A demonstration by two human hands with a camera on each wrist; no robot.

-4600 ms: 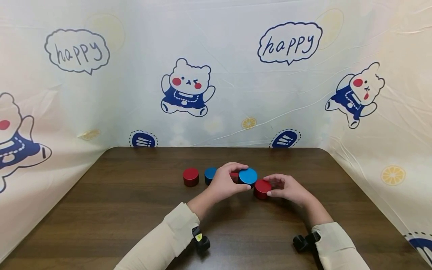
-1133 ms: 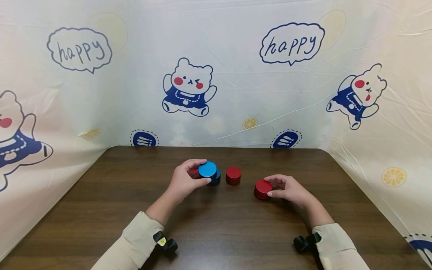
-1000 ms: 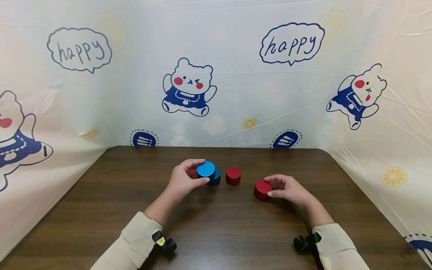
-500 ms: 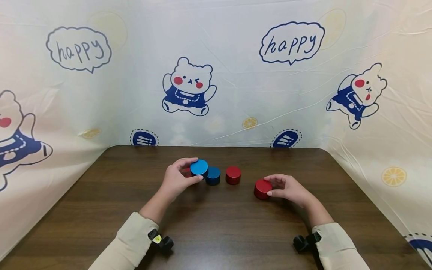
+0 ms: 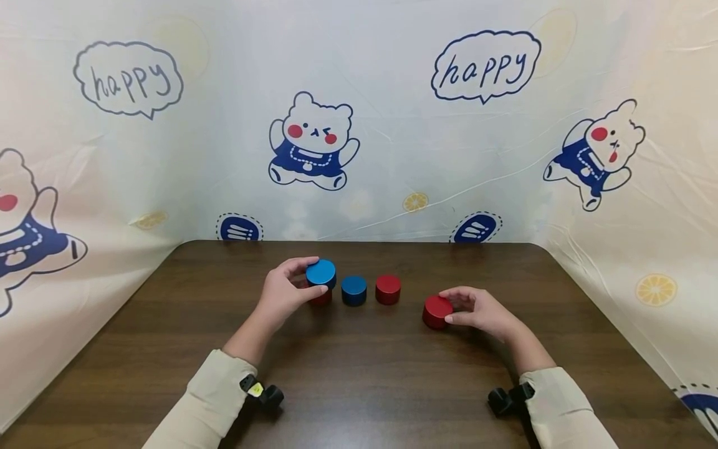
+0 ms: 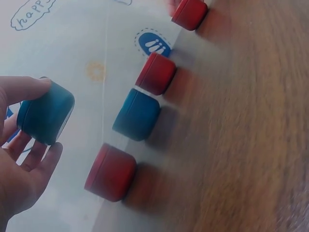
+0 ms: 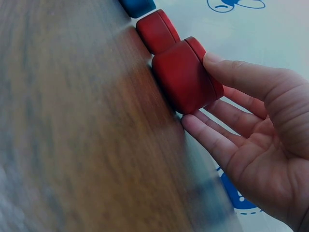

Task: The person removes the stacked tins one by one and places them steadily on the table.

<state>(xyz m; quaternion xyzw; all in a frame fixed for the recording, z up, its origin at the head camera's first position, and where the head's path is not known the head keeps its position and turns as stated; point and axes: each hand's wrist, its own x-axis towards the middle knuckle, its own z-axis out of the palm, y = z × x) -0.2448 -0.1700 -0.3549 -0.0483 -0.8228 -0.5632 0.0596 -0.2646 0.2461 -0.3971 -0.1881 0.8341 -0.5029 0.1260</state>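
Note:
My left hand (image 5: pixel 278 297) grips a round blue tin (image 5: pixel 321 273) between thumb and fingers. It is held off the table, and in the head view it partly covers the leftmost red tin (image 5: pixel 321 299). In the left wrist view, the held tin is apart from that red tin (image 6: pixel 112 173) standing on the table. My right hand (image 5: pixel 483 313) pinches another red tin (image 5: pixel 437 312) at the right, with the thumb on its near side and fingers behind. In the right wrist view, this red tin (image 7: pixel 183 77) seems to rest on the tabletop.
Between the hands stand a second blue tin (image 5: pixel 354 291) and a red tin (image 5: pixel 388 290), side by side with a small gap. All are on a dark wooden table (image 5: pixel 359 374). A printed curtain (image 5: pixel 392 143) surrounds the table's back and sides.
My left hand has carried the blue tin leftward from beside the right-hand red tin, past the second blue tin, to above the leftmost red tin. My right hand has stayed on its red tin.

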